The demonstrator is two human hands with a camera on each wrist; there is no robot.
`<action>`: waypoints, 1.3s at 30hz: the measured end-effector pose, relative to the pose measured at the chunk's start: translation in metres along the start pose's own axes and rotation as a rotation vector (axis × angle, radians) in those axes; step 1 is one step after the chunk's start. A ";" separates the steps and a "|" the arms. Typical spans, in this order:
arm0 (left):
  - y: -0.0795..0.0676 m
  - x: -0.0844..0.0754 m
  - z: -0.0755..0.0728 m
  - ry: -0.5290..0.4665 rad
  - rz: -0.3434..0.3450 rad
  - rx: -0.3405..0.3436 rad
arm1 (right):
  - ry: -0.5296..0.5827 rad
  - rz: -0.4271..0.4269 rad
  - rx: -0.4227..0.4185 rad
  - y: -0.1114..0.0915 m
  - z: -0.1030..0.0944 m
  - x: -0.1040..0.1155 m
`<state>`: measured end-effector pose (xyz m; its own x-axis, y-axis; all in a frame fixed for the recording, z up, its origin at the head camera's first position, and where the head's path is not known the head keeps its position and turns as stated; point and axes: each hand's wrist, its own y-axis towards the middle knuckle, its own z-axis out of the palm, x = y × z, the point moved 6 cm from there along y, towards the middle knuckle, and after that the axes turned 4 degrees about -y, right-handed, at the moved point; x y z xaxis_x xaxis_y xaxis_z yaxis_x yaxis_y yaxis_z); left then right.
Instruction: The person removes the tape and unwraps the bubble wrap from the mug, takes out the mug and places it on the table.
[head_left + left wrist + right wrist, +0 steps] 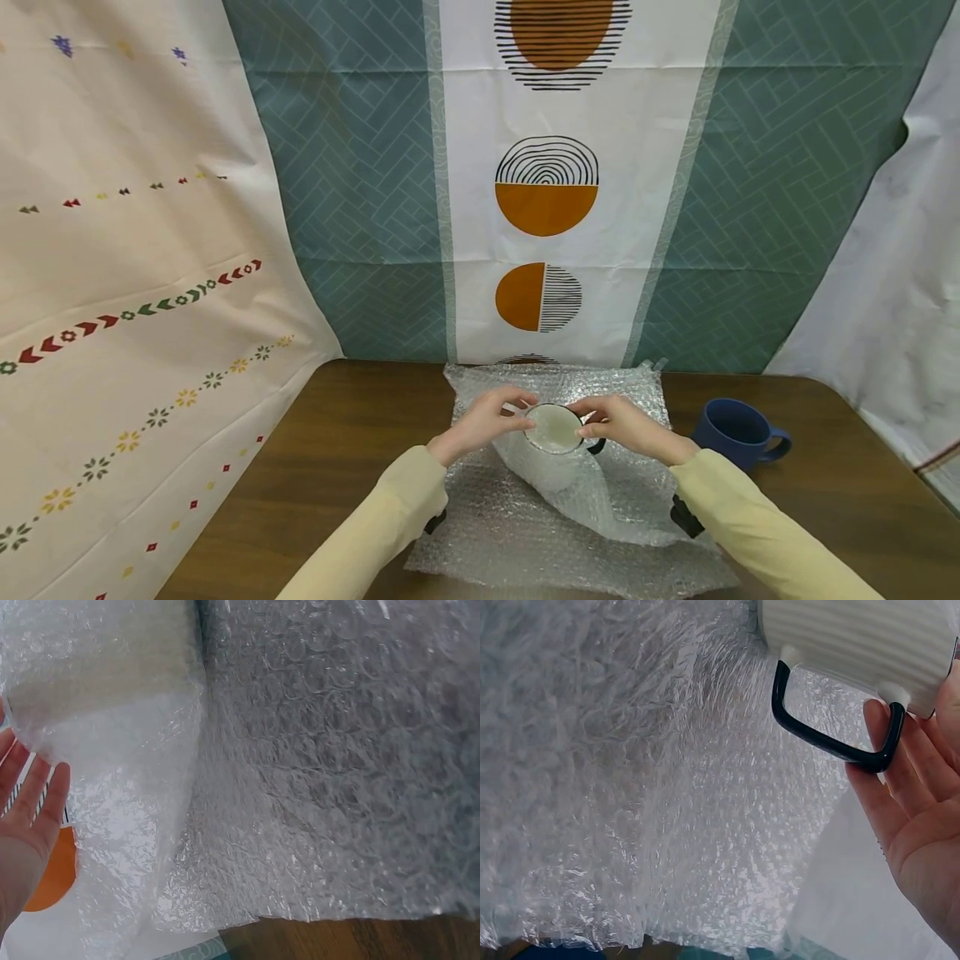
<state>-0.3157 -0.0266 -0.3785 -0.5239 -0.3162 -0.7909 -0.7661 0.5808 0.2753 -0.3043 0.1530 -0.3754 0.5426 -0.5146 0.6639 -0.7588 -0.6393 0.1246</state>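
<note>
A cream ribbed mug with a dark rim and black handle stands mouth up on bubble wrap. In the head view my right hand grips its right side by the rim, thumb at the near edge. The right wrist view shows those fingers behind the handle. At the mug's left, my left hand holds a fold of the wrap against it, thumb and fingertips close to the rim. In the left wrist view this fold covers the mug's side, and the fingers reach its edge.
A blue mug stands on the brown wooden table to the right, close behind my right forearm. Patterned cloth hangs behind the table, and printed white cloth borders it on the left.
</note>
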 end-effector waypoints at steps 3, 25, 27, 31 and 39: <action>0.002 -0.003 0.000 0.047 0.011 -0.012 | 0.000 -0.003 0.002 0.000 0.000 0.001; 0.011 -0.002 0.004 0.100 0.044 -0.047 | 0.002 -0.012 -0.015 -0.001 0.000 -0.002; 0.010 -0.004 0.002 0.083 0.048 -0.057 | 0.013 -0.009 -0.012 -0.001 0.000 -0.003; 0.007 -0.007 -0.004 0.056 0.062 -0.082 | 0.036 -0.004 -0.010 -0.001 0.000 -0.004; -0.001 -0.013 -0.015 0.090 0.122 -0.123 | 0.078 -0.005 -0.008 -0.002 0.001 -0.005</action>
<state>-0.3143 -0.0346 -0.3603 -0.6426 -0.3183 -0.6969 -0.7317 0.5249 0.4349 -0.3051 0.1564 -0.3795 0.5170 -0.4652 0.7186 -0.7590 -0.6372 0.1335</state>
